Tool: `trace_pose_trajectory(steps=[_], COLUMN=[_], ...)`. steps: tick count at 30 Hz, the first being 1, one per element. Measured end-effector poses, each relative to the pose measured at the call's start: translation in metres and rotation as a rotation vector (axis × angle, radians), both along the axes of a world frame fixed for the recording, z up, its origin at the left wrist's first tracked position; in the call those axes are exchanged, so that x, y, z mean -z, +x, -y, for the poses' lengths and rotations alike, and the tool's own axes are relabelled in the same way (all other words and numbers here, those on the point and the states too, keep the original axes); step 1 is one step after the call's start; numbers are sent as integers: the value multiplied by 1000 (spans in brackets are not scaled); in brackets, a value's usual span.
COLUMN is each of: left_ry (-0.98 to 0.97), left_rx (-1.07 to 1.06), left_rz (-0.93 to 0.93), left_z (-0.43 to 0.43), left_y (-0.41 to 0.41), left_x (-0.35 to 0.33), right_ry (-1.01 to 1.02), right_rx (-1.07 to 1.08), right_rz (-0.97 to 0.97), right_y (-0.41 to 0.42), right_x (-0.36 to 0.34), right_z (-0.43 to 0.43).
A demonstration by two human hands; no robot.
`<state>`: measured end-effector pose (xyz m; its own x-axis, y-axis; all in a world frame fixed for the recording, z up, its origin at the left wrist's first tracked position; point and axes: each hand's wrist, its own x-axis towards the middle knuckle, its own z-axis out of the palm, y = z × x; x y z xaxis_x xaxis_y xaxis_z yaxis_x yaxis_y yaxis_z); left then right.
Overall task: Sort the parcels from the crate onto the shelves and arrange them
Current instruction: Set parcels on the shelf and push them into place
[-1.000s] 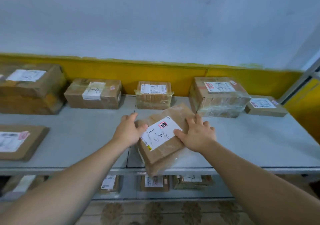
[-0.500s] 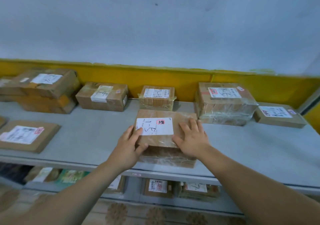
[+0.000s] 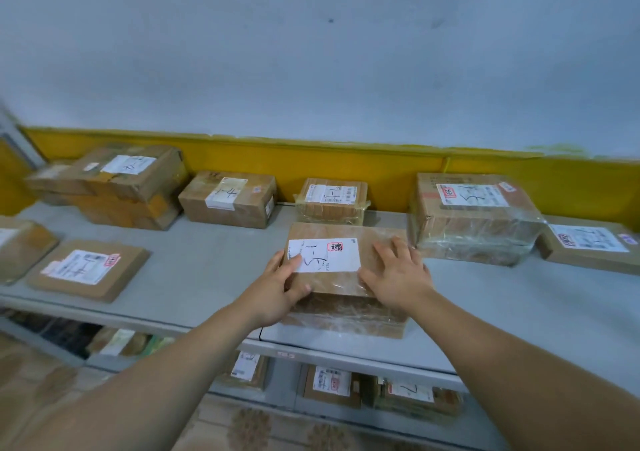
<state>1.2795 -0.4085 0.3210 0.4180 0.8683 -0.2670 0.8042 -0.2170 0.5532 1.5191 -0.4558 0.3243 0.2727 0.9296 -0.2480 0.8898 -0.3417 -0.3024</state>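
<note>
Fingers (image 3: 384, 254) of right hand (image 3: 398, 277) flat atop parcel (image 3: 346, 235); left hand (image 3: 273, 291) grips its edge; label (image 3: 325, 255) handwritten "1-5".

Around the white-labelled film-wrapped brown cardboard parcel (image 3: 346, 237), the grey shelf (image 3: 207, 263) lies bare at 9 o'clock as far as the flat brown cardboard mailer (image 3: 90, 270), and from 3 to 5 o'clock. At 12 o'clock a small taped brown carton (image 3: 332, 201) stands just beside it. At 2 o'clock a large film-wrapped brown carton (image 3: 474, 218) leaves only a narrow gap. A medium brown carton (image 3: 228, 199) sits well apart at 10 o'clock.
</note>
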Motion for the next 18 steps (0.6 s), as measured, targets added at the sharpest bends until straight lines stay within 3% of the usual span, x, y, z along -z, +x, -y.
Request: trace_pose_trajectory(steps=[4,10,18], left_ry=[13,110,254], left_rx=[7,-17,-143], left_rz=[-53,-118,-148], left_z=[2,21,71], left_y=[-10,-57,-220], left_x=[-32,-93,-146], right_ry=[-45,105,263], right_rx=[-15,-139,-423], right_rz=[102,125,119], right_y=[-4,-50,-240], right_x=[-22,-92,-160], right_z=[-4,-18,-31])
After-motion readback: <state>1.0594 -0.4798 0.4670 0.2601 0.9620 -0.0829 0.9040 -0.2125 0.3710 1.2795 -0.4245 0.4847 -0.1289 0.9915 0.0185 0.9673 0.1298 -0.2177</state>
